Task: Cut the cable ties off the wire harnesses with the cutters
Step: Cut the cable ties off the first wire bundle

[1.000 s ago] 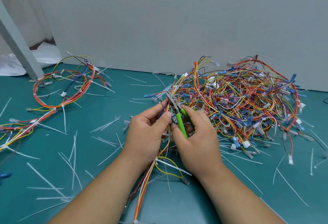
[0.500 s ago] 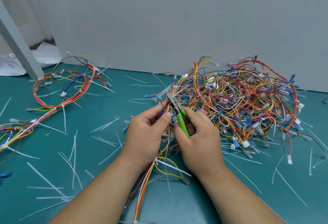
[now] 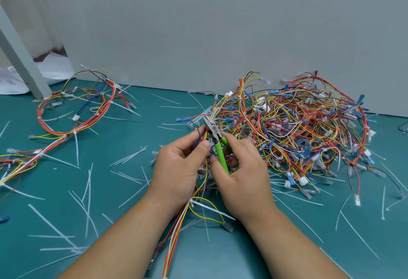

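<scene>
Mid-task, I'd judge: cut ties litter the desk, but the big harness pile on the right looks mostly untouched, and the looser harnesses far left have ties on. Left hand grips the current harness, fingers curled round its wires. Right hand wraps the cutters by the green handles, tip at the bundle — tie itself hidden. Wall sits right behind the pile — open desk between the heaps.

Cutters: bare metal head, glossy green plastic handles; matt table.
</scene>
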### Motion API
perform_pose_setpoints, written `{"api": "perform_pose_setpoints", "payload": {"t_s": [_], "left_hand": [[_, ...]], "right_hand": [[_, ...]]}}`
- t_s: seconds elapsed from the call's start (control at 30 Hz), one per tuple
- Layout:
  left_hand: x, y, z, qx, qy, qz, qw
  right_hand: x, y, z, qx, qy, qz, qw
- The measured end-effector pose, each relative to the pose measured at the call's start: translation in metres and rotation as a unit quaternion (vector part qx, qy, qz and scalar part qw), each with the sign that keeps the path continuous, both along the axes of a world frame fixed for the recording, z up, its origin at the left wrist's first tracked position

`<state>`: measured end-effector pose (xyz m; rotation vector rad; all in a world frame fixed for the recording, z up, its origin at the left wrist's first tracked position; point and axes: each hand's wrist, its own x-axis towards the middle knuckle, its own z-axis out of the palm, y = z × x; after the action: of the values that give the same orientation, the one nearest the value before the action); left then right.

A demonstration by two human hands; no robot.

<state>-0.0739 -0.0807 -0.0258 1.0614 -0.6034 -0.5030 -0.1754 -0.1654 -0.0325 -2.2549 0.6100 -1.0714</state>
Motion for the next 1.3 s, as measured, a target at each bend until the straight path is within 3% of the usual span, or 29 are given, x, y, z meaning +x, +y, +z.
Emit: {"api": "perform_pose_setpoints", "payload": {"t_s": [1.3], "left_hand": [[0.0002,0.0021,0.0013,0.012,-0.007,0.002,1.000]], "right_hand": [[0.0005,-0.0037,-0.0028,-0.021,-0.005,-0.006,1.000]]}}
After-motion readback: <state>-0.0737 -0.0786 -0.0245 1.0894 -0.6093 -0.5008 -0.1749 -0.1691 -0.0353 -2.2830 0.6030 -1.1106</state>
